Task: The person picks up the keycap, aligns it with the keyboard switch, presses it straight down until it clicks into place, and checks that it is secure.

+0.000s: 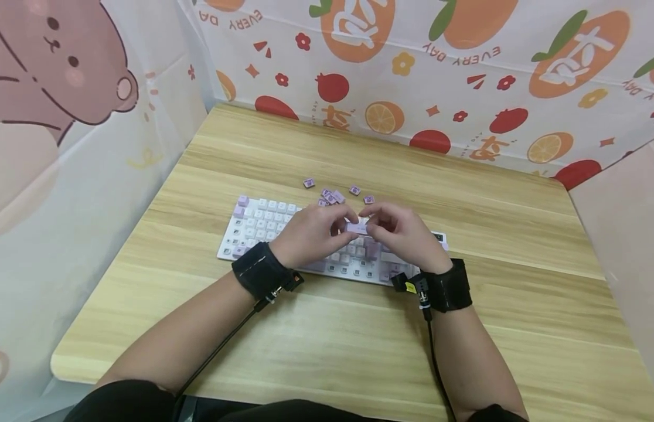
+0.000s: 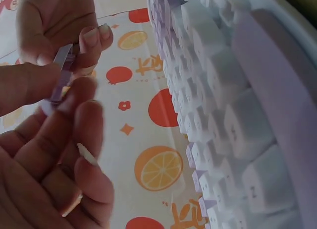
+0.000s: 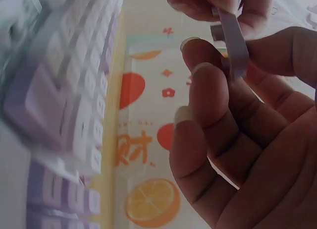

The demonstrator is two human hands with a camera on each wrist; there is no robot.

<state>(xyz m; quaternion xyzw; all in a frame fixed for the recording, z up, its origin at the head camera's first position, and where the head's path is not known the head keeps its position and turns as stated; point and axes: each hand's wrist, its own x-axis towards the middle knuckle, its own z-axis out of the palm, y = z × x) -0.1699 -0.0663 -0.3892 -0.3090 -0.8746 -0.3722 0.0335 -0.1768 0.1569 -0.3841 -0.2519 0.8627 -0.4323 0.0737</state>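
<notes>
A long lilac keycap (image 1: 357,228) is held up between both hands, above a white and lilac keyboard (image 1: 266,218). My left hand (image 1: 317,233) pinches its left end between thumb and fingertips. On the right end, my right hand (image 1: 406,234) pinches it the same way. The right wrist view shows the keycap (image 3: 235,45) edge-on, with short stems on its underside. In the left wrist view, both hands' fingertips meet the keycap (image 2: 62,78). The hands and forearms hide part of the keyboard, and some of its key positions show bare switches.
Several loose purple keycaps (image 1: 334,196) lie on the wooden table (image 1: 316,334) behind the keyboard. A fruit-printed sheet (image 1: 443,88) hangs along the table's back edge. Cables (image 1: 221,346) run from both wristbands toward the person.
</notes>
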